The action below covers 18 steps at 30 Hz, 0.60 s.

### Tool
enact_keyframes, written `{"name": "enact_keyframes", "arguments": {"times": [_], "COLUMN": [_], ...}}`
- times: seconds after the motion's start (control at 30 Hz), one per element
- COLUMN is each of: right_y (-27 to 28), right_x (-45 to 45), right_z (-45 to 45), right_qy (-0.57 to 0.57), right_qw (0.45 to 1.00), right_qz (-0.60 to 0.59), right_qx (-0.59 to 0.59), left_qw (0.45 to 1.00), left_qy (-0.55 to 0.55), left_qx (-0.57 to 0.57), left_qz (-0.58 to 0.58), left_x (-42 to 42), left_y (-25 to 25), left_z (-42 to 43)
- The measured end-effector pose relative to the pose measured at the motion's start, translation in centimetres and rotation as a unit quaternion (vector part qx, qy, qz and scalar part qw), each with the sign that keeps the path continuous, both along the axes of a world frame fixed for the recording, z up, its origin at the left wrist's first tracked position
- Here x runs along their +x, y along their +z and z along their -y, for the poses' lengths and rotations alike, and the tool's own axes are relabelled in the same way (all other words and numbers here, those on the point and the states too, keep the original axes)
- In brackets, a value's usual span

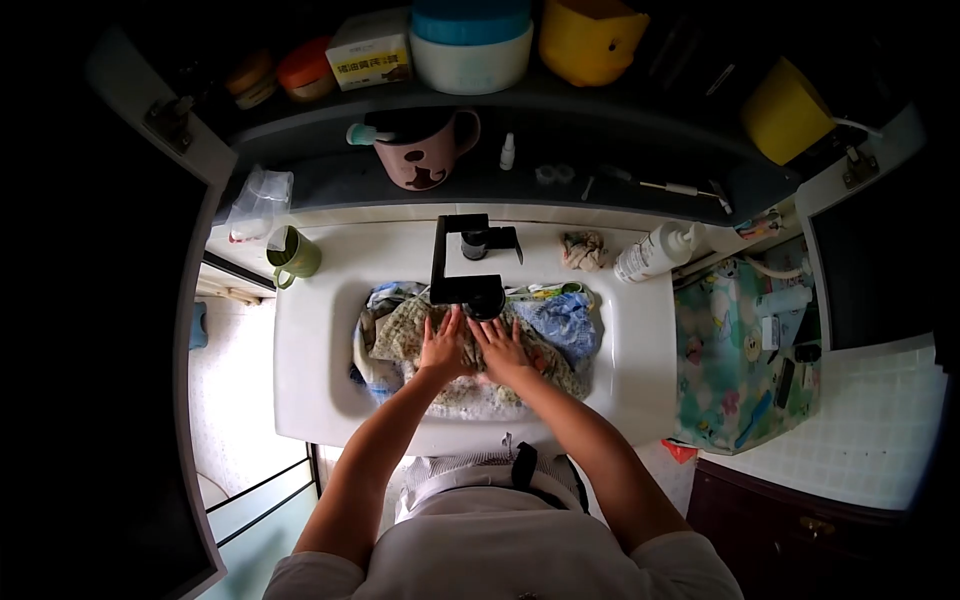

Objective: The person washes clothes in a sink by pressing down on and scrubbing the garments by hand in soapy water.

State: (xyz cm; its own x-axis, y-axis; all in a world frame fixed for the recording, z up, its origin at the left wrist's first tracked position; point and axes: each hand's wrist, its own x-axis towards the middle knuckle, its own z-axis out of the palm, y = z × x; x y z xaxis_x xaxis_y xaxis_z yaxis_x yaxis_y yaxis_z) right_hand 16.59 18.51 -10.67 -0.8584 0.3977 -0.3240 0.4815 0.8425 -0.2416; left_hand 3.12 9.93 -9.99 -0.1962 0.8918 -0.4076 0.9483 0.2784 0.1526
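Observation:
Wet, patterned laundry lies heaped in the white sink (633,370), with suds along its near side. My left hand (443,349) rests on a greenish floral cloth (402,330), palm down and fingers spread. Beside it my right hand (501,352) presses flat on the same heap, fingers apart. Neither hand grips anything that I can see. A blue patterned cloth (562,322) lies to the right of my right hand. Just beyond my fingertips, the black faucet (466,290) hangs over the laundry and hides part of it.
A green mug (294,257) stands at the sink's back left. At the back right are a crumpled cloth (582,250) and a white pump bottle (651,254). A shelf above holds a pink mug (418,158) and jars. Open cabinet doors flank both sides.

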Motion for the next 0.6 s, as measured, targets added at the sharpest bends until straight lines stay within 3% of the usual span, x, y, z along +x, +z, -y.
{"name": "enact_keyframes", "arguments": {"times": [0.17, 0.3, 0.43, 0.53, 0.6], "right_y": [-1.1, -0.3, 2.1, 0.4, 0.1], "right_x": [-1.3, -2.0, -0.6, 1.1, 1.7], "right_z": [-0.5, -0.6, -0.1, 0.8, 1.1], "right_qy": [-0.008, -0.02, -0.013, 0.003, 0.004], "right_qw": [0.998, 0.995, 0.998, 0.999, 0.999], "right_qz": [0.057, 0.083, 0.046, -0.029, -0.016], "right_qx": [-0.013, -0.044, -0.042, 0.037, 0.043], "left_qw": [0.996, 0.994, 0.999, 0.994, 0.993], "left_qy": [0.04, 0.036, 0.012, 0.016, 0.014], "left_qx": [-0.024, -0.085, 0.006, 0.097, 0.097], "left_qz": [0.075, 0.056, 0.035, 0.053, 0.065], "left_x": [-0.9, -0.7, -0.2, 0.2, 0.2], "left_y": [-1.0, -0.8, 0.0, -0.2, -0.1], "left_z": [-0.8, -1.8, 0.3, 2.8, 3.8]}}
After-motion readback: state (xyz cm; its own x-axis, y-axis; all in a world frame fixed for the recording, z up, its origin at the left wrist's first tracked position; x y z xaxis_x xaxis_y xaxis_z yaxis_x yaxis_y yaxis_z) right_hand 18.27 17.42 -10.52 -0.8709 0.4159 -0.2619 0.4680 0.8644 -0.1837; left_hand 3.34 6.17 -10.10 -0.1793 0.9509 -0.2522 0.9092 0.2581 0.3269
